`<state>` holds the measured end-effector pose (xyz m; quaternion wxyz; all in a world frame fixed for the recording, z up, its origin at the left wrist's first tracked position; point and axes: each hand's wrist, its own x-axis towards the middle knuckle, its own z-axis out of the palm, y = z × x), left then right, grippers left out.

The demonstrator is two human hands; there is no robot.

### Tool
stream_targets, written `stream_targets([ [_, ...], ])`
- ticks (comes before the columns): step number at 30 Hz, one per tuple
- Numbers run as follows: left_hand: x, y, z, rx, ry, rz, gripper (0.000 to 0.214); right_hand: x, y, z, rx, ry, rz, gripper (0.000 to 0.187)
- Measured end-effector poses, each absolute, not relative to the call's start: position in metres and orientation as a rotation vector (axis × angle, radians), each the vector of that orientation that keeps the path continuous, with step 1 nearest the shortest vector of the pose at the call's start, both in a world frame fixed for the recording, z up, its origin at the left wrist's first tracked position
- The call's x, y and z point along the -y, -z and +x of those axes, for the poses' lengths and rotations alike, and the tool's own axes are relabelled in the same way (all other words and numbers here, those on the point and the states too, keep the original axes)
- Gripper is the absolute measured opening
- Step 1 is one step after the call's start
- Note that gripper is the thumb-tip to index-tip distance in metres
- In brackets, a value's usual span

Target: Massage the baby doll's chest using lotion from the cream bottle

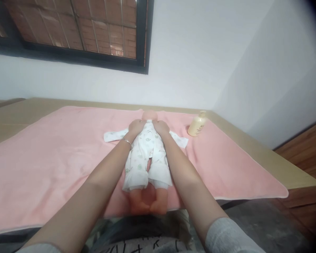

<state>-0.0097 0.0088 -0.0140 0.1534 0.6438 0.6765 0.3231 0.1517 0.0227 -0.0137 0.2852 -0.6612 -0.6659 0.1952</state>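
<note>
A baby doll (162, 201) lies on its back on a pink blanket (79, 140), its bare feet towards me and its head at the far end. It wears a white printed baby outfit (149, 140), with the sleeves spread out to both sides. My left hand (136, 126), a thin bracelet on its wrist, is closed on the cloth at the left of the collar. At the collar's other side, my right hand (161, 127) is closed on the cloth too. The fingertips of both are partly hidden, close to the doll's neck.
A pump bottle (197, 124) of pale yellow liquid stands on the blanket, right of the doll. Beneath the blanket is a light wooden table (284, 168), set against a white wall. A dark-framed window (144, 42) is at the upper left.
</note>
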Motion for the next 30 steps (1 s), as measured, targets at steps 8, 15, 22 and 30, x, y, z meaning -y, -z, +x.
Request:
stream_targets([
  [8,-0.0093,0.0146,-0.0096,-1.936,-0.937,1.847,0.045,-0.0208,0.0127,0.1513,1.778,-0.524,-1.754,0.055],
  [15,-0.0098,0.0151,-0.0102,-1.933,-0.948,1.833,0.044,-0.0188,0.0115,0.1506,1.780,-0.527,-1.760,0.054],
  [22,-0.0105,0.0165,-0.0102,-1.933,-0.942,1.834,0.046,-0.0243,0.0151,0.1512,1.783,-0.516,-1.766,0.059],
  [30,-0.0101,0.0144,-0.0103,-1.938,-0.950,1.845,0.044,-0.0234,0.0148,0.1505,1.787,-0.505,-1.765,0.057],
])
